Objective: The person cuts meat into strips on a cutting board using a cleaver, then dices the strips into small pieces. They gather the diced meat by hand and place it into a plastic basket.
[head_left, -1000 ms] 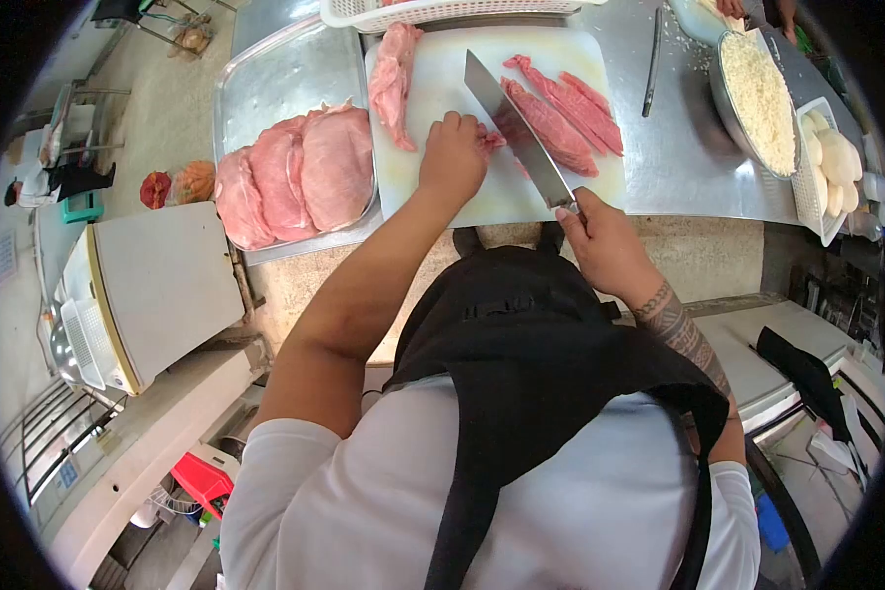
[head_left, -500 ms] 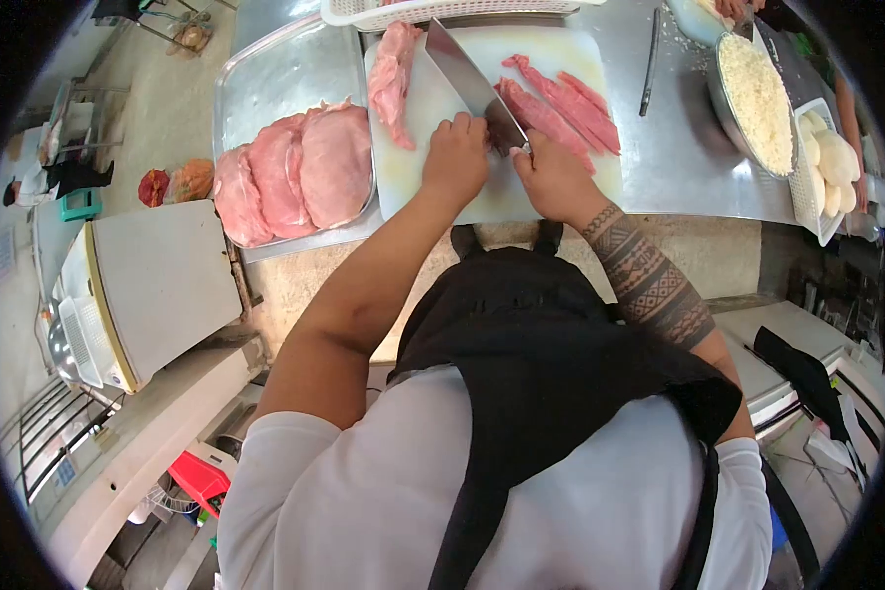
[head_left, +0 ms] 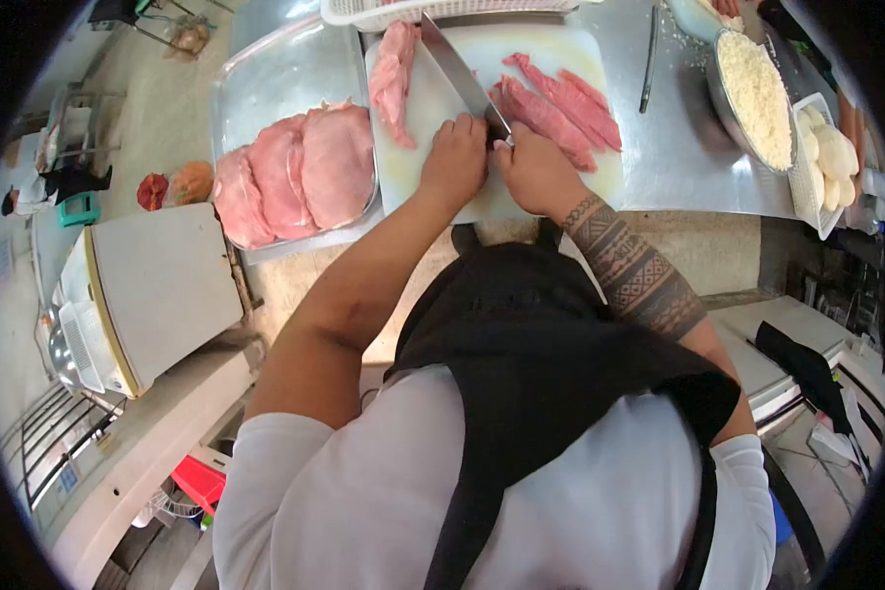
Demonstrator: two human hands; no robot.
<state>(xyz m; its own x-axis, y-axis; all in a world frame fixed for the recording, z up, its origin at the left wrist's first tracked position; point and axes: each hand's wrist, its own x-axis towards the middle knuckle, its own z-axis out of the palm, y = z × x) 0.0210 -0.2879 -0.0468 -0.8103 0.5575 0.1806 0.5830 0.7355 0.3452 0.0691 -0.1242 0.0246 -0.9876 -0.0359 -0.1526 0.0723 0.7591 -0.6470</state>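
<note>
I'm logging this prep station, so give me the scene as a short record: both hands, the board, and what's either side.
Left hand: curled over the cutting board, next to the knife; anything under it is hidden
Right hand: grip closed on the knife's handle
Cutting board: raw meat piece at left, meat strips at right
To its left: metal tray holding raw meat slabs
To its right: slim dark tool, bowl of pale crumbs, white basket
</note>
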